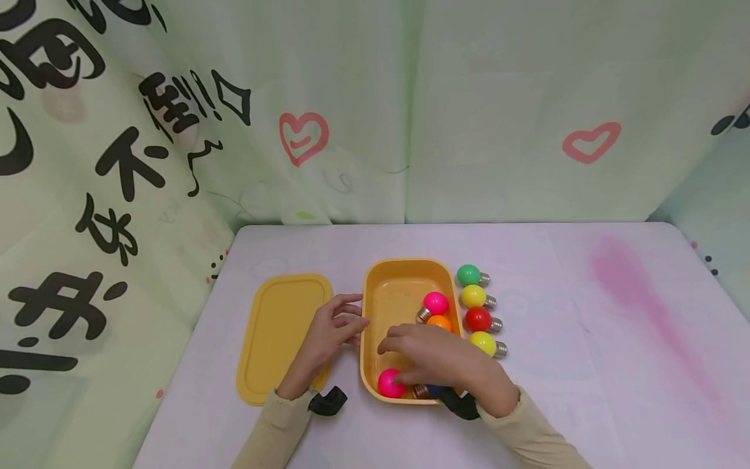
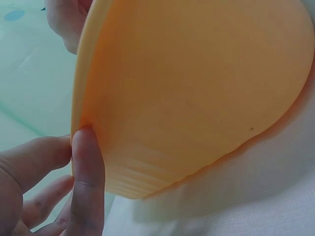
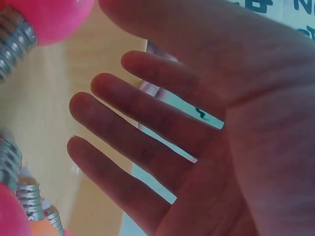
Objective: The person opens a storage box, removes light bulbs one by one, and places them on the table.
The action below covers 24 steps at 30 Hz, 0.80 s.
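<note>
Better to keep the tray (image 1: 375, 286) steadied with relaxed left hand (image 1: 331, 331) at its left wall while right hand (image 1: 436, 357), fingers straight and empty, spreads the bulbs (image 1: 435, 303) inside gently.

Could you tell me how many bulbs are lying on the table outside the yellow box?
4, in a row right of the yellow box: green bulb, yellow bulb, red bulb, second yellow bulb.

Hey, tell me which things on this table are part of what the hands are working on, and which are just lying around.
In the work:
- yellow box, left hand touching its side
- right hand, open, over the bulbs inside
- pink bulb by its fingers
- second pink bulb, orange bulb

Lying about:
- yellow lid
- green bulb, two yellow bulbs, red bulb outside the box
</note>
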### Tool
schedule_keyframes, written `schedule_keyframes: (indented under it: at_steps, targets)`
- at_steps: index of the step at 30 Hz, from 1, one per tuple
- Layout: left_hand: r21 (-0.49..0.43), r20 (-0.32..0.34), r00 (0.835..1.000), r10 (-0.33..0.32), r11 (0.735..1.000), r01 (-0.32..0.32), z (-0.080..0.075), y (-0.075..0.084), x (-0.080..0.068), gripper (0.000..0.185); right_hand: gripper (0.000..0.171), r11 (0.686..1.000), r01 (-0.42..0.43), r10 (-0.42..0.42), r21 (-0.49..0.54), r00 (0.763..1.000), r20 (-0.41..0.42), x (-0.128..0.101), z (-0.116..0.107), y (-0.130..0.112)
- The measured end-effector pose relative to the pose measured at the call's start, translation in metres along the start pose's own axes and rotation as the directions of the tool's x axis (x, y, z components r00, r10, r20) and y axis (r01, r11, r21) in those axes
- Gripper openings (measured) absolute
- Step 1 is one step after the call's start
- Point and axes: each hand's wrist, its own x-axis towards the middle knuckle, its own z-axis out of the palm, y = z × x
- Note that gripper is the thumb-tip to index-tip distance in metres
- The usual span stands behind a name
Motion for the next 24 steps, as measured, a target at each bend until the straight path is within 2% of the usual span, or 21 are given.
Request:
schedule_keyframes:
  at_steps: [5, 11, 24]
  targets:
    - [-0.005, 0.002, 1.000, 0.009, 1.000, -0.008, 0.000, 0.000, 0.000, 0.049, 0.046, 1.000, 0.008, -0.008, -0.001, 0.999, 0.051, 0.006, 0.000, -0.003]
    - [0.004, 0.001, 1.000, 0.006, 1.000, -0.006, -0.001, 0.000, 0.000, 0.049, 0.043, 0.999, -0.007, 0.001, 0.052, 0.992, 0.123, 0.011, 0.002, -0.005]
    - [0.010, -0.007, 1.000, 0.004, 1.000, -0.003, 0.000, 0.000, 0.001, 0.048, 0.042, 1.000, -0.018, 0.017, 0.000, 0.985, 0.172, 0.016, 0.005, -0.010]
